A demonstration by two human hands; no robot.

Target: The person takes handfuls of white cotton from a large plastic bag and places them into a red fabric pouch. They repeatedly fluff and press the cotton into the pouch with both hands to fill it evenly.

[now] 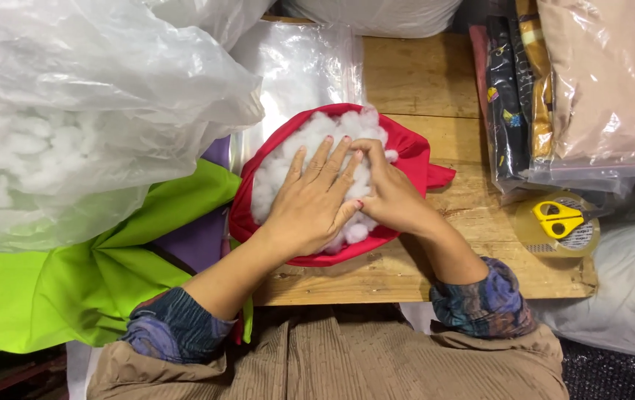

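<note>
Both my hands are down in the white fluffy fibre stuffing (pixel 299 152), which fills the open mouth of a red fabric cover (pixel 413 152) lying on the bare wooden plank table (pixel 421 74).

My left hand (pixel 316 198) lies flat, fingers spread, palm pressed on the stuffing; it grasps nothing. My right hand (pixel 391 194) sits just beside it, its fingertips tucked under those of the left. It lies loose and released on the stuffing, though its fingertips are hidden, so I cannot tell whether they pinch any fibre.

The red cover's rim rings both hands: one edge beyond my fingertips, one beneath my wrists at the near table edge, a loose flap past my right hand.

Left of my left hand: a bright green cloth (pixel 73 274) draped off the table, a strip of purple fabric (pixel 206 237) between it and the cover. Above these bulges a large clear plastic bag of the same white stuffing (pixel 73 126), near the cover's left rim.

Beyond my fingertips lies a flat clear plastic sheet (pixel 310 59).

Right of my right hand, well apart: stacked fabric packs in clear wrapping (pixel 591 89), and nearer me a roll of clear tape (pixel 558 226) with yellow-handled scissors (pixel 558 217) resting on it.
</note>
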